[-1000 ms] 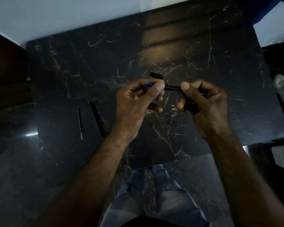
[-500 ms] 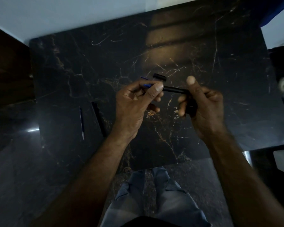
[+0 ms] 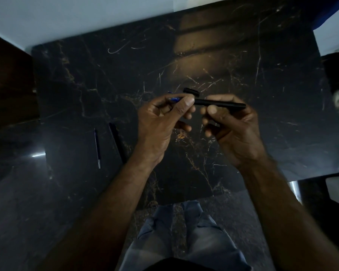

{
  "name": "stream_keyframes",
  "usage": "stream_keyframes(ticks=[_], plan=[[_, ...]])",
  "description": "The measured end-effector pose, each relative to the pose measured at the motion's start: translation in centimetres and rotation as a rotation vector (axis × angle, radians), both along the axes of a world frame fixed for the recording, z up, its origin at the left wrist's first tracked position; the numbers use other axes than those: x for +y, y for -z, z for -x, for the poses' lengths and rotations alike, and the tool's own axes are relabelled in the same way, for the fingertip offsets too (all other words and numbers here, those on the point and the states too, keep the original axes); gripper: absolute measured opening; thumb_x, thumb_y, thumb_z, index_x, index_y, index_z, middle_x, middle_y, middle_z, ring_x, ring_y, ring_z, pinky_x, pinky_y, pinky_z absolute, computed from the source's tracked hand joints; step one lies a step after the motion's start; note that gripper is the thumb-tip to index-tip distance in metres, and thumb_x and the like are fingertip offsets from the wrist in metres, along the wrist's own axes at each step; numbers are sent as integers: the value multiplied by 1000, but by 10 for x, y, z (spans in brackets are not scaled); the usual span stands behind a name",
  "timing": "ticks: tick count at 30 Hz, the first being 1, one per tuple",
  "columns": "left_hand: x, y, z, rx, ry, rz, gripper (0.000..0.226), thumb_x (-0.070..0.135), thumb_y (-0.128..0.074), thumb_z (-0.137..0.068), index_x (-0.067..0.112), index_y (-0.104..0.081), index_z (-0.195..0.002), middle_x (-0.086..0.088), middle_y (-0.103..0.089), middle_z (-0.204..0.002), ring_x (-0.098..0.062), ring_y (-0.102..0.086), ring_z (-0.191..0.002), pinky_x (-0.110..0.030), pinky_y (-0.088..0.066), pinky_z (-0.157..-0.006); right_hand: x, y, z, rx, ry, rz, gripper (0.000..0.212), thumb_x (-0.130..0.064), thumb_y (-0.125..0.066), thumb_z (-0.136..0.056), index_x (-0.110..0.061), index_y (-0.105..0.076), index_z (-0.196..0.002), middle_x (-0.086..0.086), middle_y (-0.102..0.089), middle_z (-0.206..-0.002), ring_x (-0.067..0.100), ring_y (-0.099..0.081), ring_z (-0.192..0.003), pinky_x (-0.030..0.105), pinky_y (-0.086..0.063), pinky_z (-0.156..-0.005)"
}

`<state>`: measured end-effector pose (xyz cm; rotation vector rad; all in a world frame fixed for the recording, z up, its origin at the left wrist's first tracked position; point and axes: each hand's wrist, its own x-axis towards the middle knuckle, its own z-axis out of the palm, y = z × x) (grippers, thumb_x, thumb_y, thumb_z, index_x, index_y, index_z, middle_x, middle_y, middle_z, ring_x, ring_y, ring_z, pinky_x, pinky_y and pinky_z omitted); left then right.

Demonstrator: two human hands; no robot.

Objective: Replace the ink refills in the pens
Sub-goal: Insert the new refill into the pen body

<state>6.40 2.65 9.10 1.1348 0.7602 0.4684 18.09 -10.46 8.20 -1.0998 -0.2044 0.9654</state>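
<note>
spare refill (image 3: 97, 148): thin and blue, lying on the table (image 3: 262, 75) well to the left of both hands, metal tip toward the person.
black pen (image 3: 116, 142): lying just right of the spare refill and roughly parallel to it, its near end close to the left wrist but not touching it.
left hand (image 3: 162, 122): raised over the table with fingers curled, thumb and forefinger pinching the blue refill (image 3: 173, 99).
blue refill: a short length sticks out leftward from the pinch. Its right end is hidden behind the thumb, so I cannot tell how far it sits in the pen barrel (image 3: 219, 103).
short black piece (image 3: 191, 91): on the table just beyond the two thumbs, touched by neither hand.
pen barrel: black, nearly level, bridging the two hands. Its left end meets the left thumb tip and its right end pokes out past the right hand (image 3: 235, 126).
right hand: grasping the pen barrel, thumb on the near side, fingers wrapped behind it.
jeans (image 3: 194, 231): below the table's near edge.
</note>
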Motion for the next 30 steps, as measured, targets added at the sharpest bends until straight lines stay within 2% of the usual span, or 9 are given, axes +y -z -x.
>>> stream_keyframes(ticks=[4,7,11,14,17,19,22,27,30], plan=[[5,1,3,8,23,-10,8,3,-70,-97,7,-76,-99,-1,-78,-79,-14,-72,-69,-26,-58,-54,7,0,6,-4,36,35,5,-6,-66,-95,-10,-69,-93,6,-72,-78,18,-65,-67,29,-50,-53],[5,0,7,9,69,-23,8,2,-70,-97,7,-76,-100,-2,-79,-80,-14,-73,-70,-26,-59,-55,9,1,5,-21,81,91,22,-8,-63,-98,-13,-63,-78,6,-66,-66,17,-61,-56,29,-49,-50],[6,1,11,3,32,4,11,2,-69,-98,10,-77,-98,-1,-78,-80,-15,-72,-70,-26,-57,-54,8,0,5,-54,16,48,9,-14,-67,-94,-5,-68,-94,9,-71,-75,19,-64,-61,29,-50,-50],[7,1,9,1,-3,28,12,4,-70,-97,13,-78,-94,-1,-77,-78,-15,-71,-68,-26,-56,-53,8,1,8,-34,6,-16,26,-12,-71,-90,-5,-67,-114,11,-74,-89,21,-69,-74,30,-53,-55],[8,1,6,12,-12,25,8,6,-72,-97,12,-77,-94,-1,-78,-78,-14,-71,-67,-27,-56,-54,12,4,14,-20,58,-21,24,-3,-65,-95,2,-65,-118,11,-74,-91,22,-69,-76,31,-53,-55],[8,3,5,9,-1,22,9,5,-71,-97,12,-77,-95,0,-78,-78,-13,-72,-68,-27,-57,-54,15,5,17,-26,108,-9,17,-1,-62,-98,4,-66,-114,10,-74,-86,20,-69,-73,30,-53,-53],[8,5,5,-3,50,-3,10,3,-71,-96,10,-76,-100,-1,-80,-81,-13,-73,-71,-25,-57,-55,18,2,20,-43,181,2,9,-4,-60,-101,-2,-68,-99,7,-72,-76,18,-66,-63,27,-51,-49],[6,6,3,-17,85,-89,11,0,-72,-96,4,-76,-104,-2,-80,-82,-14,-75,-71,-26,-59,-57,21,-7,22,-90,243,52,19,-6,-60,-102,-8,-69,-86,4,-70,-68,15,-64,-55,25,-50,-47],[6,4,0,-48,102,-177,13,-1,-72,-95,3,-75,-107,-3,-79,-83,-15,-76,-71,-26,-60,-60,23,-11,21,-46,295,84,27,-10,-62,-102,-14,-72,-77,3,-65,-61,14,-60,-49,26,-47,-44]])
